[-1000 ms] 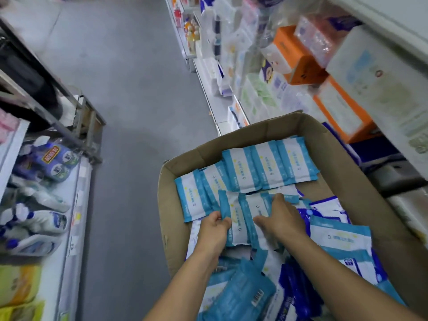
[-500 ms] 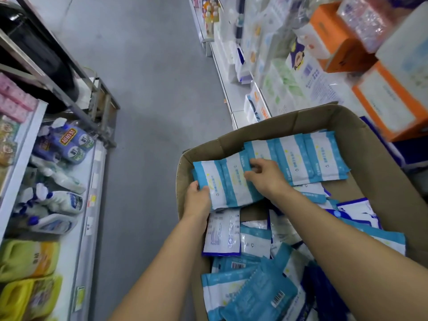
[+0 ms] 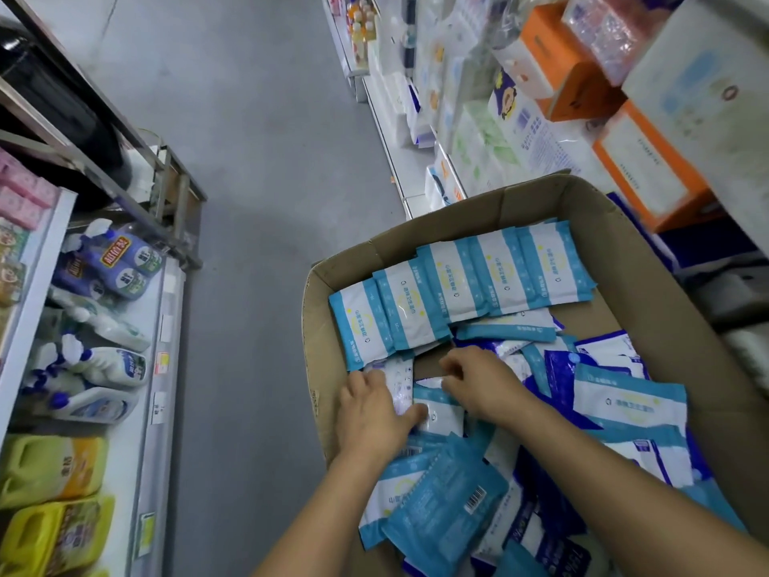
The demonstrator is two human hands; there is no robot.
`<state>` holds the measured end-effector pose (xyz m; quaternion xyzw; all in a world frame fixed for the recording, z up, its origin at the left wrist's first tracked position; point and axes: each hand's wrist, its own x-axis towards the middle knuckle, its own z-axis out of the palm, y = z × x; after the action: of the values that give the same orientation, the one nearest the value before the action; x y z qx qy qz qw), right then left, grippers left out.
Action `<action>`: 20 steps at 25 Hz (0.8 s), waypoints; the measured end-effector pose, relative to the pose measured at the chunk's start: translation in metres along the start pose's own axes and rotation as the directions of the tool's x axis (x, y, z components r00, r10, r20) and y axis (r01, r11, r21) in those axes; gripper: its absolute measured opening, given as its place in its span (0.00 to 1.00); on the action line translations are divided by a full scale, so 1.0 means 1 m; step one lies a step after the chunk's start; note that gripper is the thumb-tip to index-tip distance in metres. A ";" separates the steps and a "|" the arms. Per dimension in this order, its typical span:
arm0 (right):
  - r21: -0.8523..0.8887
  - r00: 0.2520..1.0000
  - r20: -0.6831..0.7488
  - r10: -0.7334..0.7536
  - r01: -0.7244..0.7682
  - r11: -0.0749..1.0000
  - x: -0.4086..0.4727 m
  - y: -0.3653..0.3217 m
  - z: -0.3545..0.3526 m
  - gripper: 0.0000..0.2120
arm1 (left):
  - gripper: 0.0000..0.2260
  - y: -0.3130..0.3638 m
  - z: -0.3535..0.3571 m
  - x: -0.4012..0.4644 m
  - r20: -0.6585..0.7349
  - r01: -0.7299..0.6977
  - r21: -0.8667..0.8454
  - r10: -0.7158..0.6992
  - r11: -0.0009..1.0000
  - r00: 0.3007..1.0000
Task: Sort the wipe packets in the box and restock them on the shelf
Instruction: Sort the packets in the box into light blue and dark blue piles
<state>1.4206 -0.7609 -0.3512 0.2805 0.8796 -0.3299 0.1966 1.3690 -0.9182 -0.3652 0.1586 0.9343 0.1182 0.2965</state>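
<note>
Brown cardboard box (image 3: 616, 260) holds a neat overlapping row of light-blue-and-white wipe packets (image 3: 457, 293) along its far wall, above a loose heap of blue packets (image 3: 624, 410). The left hand (image 3: 368, 414) pinches a white-and-blue packet (image 3: 437, 410); the right hand (image 3: 478, 381) touches it, fingers loosely curled.

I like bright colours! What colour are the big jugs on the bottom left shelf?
Yellow jugs, with green and orange labels, seen in the head view.
</note>
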 end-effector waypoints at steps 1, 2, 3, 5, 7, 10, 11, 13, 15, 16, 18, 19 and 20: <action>-0.041 0.999 0.039 -0.017 0.018 0.999 -0.004 0.001 0.002 0.13 | 0.32 0.002 0.001 0.001 0.006 0.002 0.026 -0.002 1.000 1.000; -0.070 0.997 0.071 -0.032 0.037 0.997 -0.008 0.003 0.004 0.14 | 0.32 0.002 0.001 0.002 0.018 -0.001 0.039 0.000 0.999 1.000; -0.087 0.995 0.093 -0.047 0.055 0.995 -0.012 0.004 0.006 0.15 | 0.31 0.003 0.002 0.000 0.038 -0.004 0.042 0.003 0.999 0.999; -0.101 0.992 0.111 -0.068 0.079 0.992 -0.018 0.006 0.009 0.15 | 0.30 0.002 0.002 -0.005 0.089 -0.012 0.084 0.004 0.996 0.996; -0.098 0.995 0.060 -0.081 0.086 0.991 -0.021 0.008 0.008 0.16 | 0.30 0.001 0.000 -0.011 0.099 -0.028 0.150 0.013 0.988 0.995; -0.109 0.989 -0.137 -0.058 0.043 0.993 -0.025 0.021 -0.007 0.16 | 0.21 0.010 0.000 -0.017 -0.062 -0.169 0.165 0.181 0.972 0.982; -0.146 0.981 -0.187 -0.039 0.012 0.989 -0.027 0.027 -0.015 0.16 | 0.18 0.015 0.002 -0.015 -0.110 -0.238 0.125 0.252 0.963 0.961; -0.235 0.969 -0.245 0.001 -0.060 0.970 -0.034 0.048 -0.031 0.10 | 0.14 0.033 0.009 -0.007 -0.123 -0.359 0.037 0.360 0.933 0.925; -0.317 0.968 -0.252 0.004 -0.086 0.944 -0.039 0.061 -0.041 0.05 | 0.10 0.048 0.017 0.005 -0.064 -0.403 0.010 0.402 0.915 0.913; -0.360 0.969 -0.248 -0.006 -0.087 0.929 -0.040 0.063 -0.041 0.04 | 0.10 0.053 0.020 0.011 -0.029 -0.400 0.028 0.401 0.916 0.916; -0.441 0.969 -0.246 -0.031 -0.083 0.894 -0.034 0.063 -0.038 0.07 | 0.10 0.057 0.022 0.023 0.031 -0.362 0.100 0.360 0.927 0.932; -0.470 0.970 -0.238 -0.040 -0.079 0.879 -0.030 0.062 -0.037 0.09 | 0.11 0.056 0.022 0.028 0.048 -0.348 0.141 0.345 0.927 0.937; -0.482 0.972 -0.230 -0.053 -0.066 0.874 -0.026 0.062 -0.037 0.11 | 0.12 0.055 0.021 0.032 0.062 -0.345 0.182 0.340 0.921 0.938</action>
<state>1.4738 -0.7061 -0.3407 0.2623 0.9503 -0.0619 0.1559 1.3692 -0.8530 -0.3813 0.3487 0.8948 0.0762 0.2682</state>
